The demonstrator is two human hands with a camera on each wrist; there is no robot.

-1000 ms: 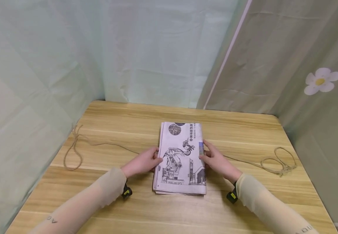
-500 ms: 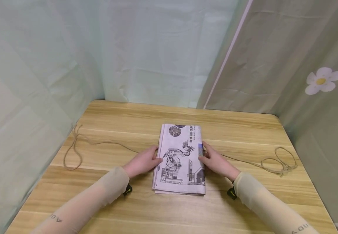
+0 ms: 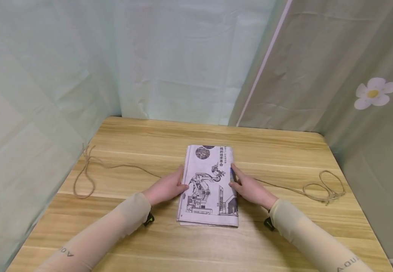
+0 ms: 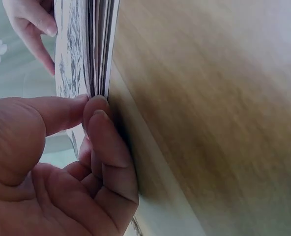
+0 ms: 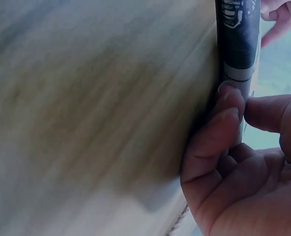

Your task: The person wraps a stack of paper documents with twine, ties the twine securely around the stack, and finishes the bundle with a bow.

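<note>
Folded newspaper [image 3: 208, 185] lies flat mid-table [image 3: 285, 151], long axis running away from the person, w/ left hand [image 3: 165, 187] & right hand [image 3: 251, 189] fingers pinching its side edges.

- Folded newspaper [image 3: 209, 187] is lying at table [image 3: 285, 151] center, right in front of you.
- Your left hand [image 3: 166, 187] is touching its left edge, right hand [image 3: 251, 189] its right edge.
- Twine [image 3: 322, 187] is running under the paper, trailing off both sides; loops are sitting near the L & R table edges.
</note>
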